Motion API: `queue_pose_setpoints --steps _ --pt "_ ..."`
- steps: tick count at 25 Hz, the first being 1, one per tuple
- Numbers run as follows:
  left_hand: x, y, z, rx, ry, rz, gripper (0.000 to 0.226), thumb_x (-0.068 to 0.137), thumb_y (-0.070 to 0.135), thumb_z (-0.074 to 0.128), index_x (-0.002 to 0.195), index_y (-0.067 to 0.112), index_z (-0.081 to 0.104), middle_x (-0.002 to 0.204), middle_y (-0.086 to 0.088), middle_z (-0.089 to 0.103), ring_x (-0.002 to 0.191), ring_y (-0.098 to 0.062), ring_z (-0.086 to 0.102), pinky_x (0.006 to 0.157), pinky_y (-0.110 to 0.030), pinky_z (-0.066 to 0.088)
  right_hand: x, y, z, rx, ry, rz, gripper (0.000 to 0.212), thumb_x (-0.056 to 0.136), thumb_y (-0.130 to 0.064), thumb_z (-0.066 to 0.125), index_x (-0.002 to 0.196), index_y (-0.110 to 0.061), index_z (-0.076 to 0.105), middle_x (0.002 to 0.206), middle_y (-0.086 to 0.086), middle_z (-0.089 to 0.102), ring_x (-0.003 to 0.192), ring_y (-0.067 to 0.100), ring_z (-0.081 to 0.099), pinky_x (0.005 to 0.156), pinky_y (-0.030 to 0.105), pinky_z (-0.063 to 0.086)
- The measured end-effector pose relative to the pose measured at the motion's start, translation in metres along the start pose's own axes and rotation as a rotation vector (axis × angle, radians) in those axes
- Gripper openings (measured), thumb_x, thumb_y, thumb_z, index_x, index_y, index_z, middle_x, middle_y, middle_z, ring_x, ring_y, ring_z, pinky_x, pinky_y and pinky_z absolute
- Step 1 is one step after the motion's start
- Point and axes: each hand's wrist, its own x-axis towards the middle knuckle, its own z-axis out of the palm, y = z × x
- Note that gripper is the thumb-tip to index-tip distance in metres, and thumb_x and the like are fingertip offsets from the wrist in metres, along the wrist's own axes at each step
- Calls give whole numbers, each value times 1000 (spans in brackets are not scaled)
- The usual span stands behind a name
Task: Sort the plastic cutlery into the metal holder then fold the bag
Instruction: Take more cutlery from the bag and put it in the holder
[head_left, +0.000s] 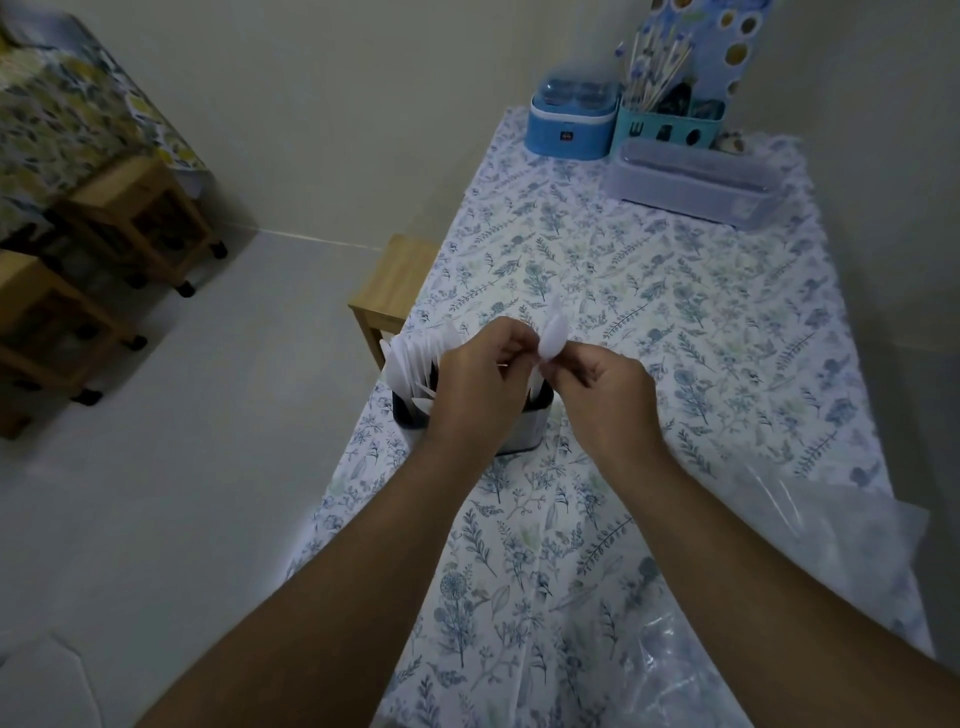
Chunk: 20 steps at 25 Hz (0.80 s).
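The metal holder (524, 434) stands near the left edge of the floral table, mostly hidden behind my left hand (475, 384). Several white plastic knives (410, 358) stand upright in its left compartment. A white plastic spoon (553, 332) points bowl-up above the holder's right side; my right hand (605, 387) pinches its lower part, and the fingertips of my left hand touch it from the left. The clear plastic bag (810, 561) lies crumpled on the table at the near right.
At the table's far end stand a blue lidded appliance (569, 124), a teal caddy with sticks (670, 122) and a clear lidded box (691, 179). A wooden stool (395, 286) sits by the table's left edge. Wooden wheeled carts (140, 223) are on the floor at left.
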Motion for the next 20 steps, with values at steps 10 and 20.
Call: queue_pose_setpoints --steps 10,20 --pt "-18 28 -7 309 38 91 27 90 -2 55 111 11 66 106 -2 69 97 -15 63 81 -30 54 -9 0 -16 -293 -20 -38 31 97 -20 65 126 -12 70 114 7 77 103 17 71 90 23 52" --pt "-188 -42 110 306 -878 453 63 93 30 59 152 21 39 160 -2 35 147 -13 30 121 -30 25 -210 138 -140 -702 200 -39 20 90 -22 58 103 -23 74 100 0 66 95 25 62 88 36 47"
